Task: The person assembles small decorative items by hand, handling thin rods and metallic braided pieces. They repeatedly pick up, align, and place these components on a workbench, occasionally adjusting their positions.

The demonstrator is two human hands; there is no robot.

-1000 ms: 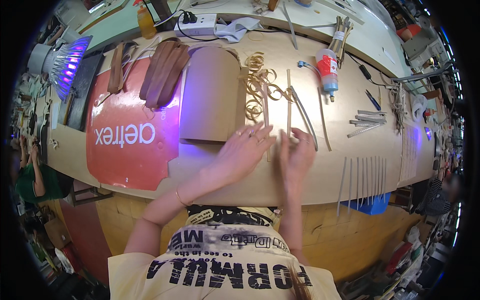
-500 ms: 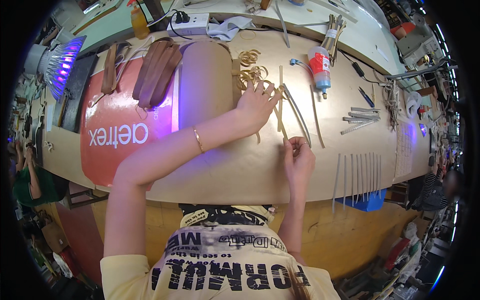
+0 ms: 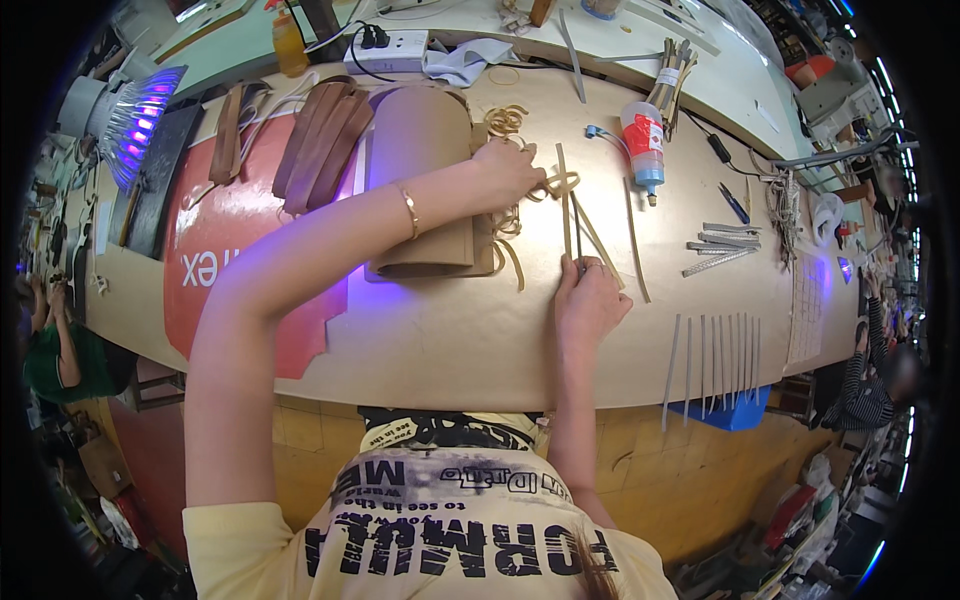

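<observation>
My left hand is closed at the edge of a pile of curled tan strips, its fingertips on a looped end of a tan strip. My right hand pinches the lower end of an upright tan strip together with a thin dark strip. Another tan strip slants down to the right behind my right fingers. Left of the curls, partly under my left forearm, lies a brown cardboard roll.
Brown leather-like straps lie on a red sheet at left, near a lit lamp. To the right are a squeeze bottle, short silvery strips and a row of thin grey strips over the front edge.
My left hand has drawn back left and its spread fingers have closed. The right hand has shifted slightly left. The tan strips between them have changed position, and the cardboard roll is farther from me.
</observation>
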